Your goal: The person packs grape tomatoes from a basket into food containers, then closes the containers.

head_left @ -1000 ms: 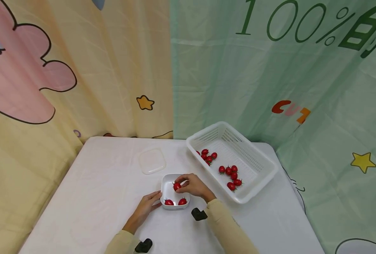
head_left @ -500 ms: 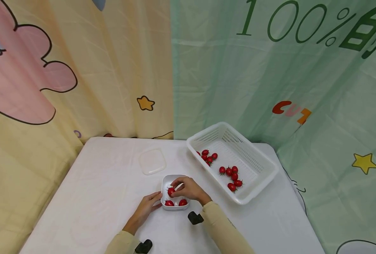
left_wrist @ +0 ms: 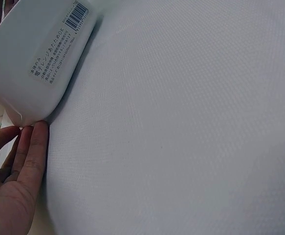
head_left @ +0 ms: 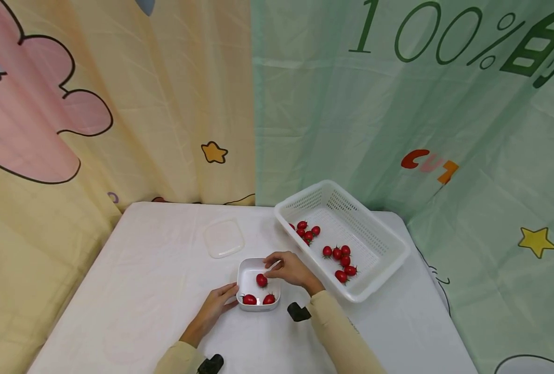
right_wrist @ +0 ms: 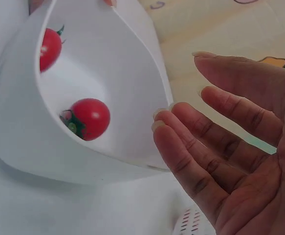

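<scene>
A small white box [head_left: 258, 307] on the table holds three red cherry tomatoes: one [head_left: 261, 280] near the middle, the others [head_left: 249, 299] [head_left: 269, 299] along its near side. My left hand [head_left: 213, 309] touches the box's left side; in the left wrist view its nearly straight fingers [left_wrist: 33, 152] meet a lower corner of the box [left_wrist: 39, 54]. Over the box's right rim is my right hand [head_left: 290, 269]. In the right wrist view, that hand [right_wrist: 230, 147] has parted, slightly bent fingers with nothing between them, beside the box, where two tomatoes [right_wrist: 91, 119] [right_wrist: 50, 49] show.
A white perforated basket [head_left: 375, 228] stands at the back right, with several cherry tomatoes [head_left: 345, 261] inside. Behind the small box lies a clear, flat square lid [head_left: 224, 238]. Printed curtains hang beyond the table [head_left: 141, 270].
My right hand carried a tomato left and nearer within the box, then let go of it and drew back to the right. The tomato sits slightly right of where it was held. My left hand stayed put.
</scene>
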Motion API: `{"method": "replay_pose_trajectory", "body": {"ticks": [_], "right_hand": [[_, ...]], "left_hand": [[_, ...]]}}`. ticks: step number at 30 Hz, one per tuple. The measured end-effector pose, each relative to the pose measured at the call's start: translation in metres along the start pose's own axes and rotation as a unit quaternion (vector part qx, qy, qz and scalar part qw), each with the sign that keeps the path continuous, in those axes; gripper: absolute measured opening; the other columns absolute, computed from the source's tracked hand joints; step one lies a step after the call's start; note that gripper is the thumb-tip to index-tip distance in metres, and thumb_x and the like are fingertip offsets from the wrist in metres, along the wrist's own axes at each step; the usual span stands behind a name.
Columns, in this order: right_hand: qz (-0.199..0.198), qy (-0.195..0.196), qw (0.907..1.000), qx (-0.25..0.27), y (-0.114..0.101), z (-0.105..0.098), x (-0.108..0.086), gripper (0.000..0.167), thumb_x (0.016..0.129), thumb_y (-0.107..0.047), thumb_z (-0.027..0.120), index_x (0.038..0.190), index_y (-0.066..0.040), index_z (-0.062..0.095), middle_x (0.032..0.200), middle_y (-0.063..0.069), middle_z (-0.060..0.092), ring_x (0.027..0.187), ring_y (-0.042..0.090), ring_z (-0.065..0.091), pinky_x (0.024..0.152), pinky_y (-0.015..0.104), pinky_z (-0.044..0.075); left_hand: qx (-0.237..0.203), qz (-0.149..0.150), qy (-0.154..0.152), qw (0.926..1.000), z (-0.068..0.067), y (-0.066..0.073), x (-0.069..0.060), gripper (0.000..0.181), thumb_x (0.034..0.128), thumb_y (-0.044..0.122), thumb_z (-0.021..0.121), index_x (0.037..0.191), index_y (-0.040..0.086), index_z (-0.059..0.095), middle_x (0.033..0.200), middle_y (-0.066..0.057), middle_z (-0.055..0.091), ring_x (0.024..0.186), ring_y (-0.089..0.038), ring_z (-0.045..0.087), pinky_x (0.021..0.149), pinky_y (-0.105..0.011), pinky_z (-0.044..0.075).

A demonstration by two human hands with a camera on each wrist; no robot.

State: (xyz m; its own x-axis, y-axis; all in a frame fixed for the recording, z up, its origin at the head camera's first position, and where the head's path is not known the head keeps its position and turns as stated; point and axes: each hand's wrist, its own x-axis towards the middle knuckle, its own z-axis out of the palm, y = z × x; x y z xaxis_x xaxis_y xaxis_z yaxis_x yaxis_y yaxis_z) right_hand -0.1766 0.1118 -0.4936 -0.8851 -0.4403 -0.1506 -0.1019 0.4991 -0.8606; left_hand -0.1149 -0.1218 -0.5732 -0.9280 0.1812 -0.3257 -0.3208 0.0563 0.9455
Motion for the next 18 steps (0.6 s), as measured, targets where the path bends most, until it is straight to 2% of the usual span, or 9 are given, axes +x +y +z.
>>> {"method": "replay_pose_trajectory", "body": {"ticks": [5,11,18], "right_hand": [[-0.02,0.016,0.9996,0.006,-0.004,-0.018,-0.004,0.031,0.086,-0.013,0.073,0.113,0.003,0.065,0.1,0.009,0.067,0.086,0.02,0.064,0.076,0.03,0.056],[-0.031,0.04,0.9983,0.029,-0.007,-0.04,-0.011,0.029,0.086,-0.013,0.072,0.111,0.0,0.066,0.103,0.013,0.067,0.091,0.024,0.066,0.08,0.034,0.058],[-0.026,0.055,0.9959,0.067,0.001,-0.061,-0.014,0.032,0.087,-0.01,0.071,0.114,0.004,0.063,0.106,0.021,0.065,0.089,0.03,0.066,0.079,0.037,0.06]], "left_hand": [[-0.001,0.0,0.004,1.0,0.0,-0.001,0.0,0.058,0.0984,0.029,0.055,0.134,-0.015,0.044,0.14,-0.03,0.044,0.122,-0.04,0.052,0.098,-0.042,0.05],[0.0,-0.001,0.007,1.0,0.0,0.0,-0.001,0.057,0.0985,0.029,0.055,0.134,-0.015,0.045,0.14,-0.03,0.045,0.121,-0.039,0.054,0.097,-0.042,0.05],[0.008,0.0,0.008,0.9999,0.001,0.001,-0.003,0.058,0.0979,0.03,0.056,0.135,-0.013,0.045,0.14,-0.029,0.044,0.122,-0.04,0.052,0.097,-0.043,0.05]]}}
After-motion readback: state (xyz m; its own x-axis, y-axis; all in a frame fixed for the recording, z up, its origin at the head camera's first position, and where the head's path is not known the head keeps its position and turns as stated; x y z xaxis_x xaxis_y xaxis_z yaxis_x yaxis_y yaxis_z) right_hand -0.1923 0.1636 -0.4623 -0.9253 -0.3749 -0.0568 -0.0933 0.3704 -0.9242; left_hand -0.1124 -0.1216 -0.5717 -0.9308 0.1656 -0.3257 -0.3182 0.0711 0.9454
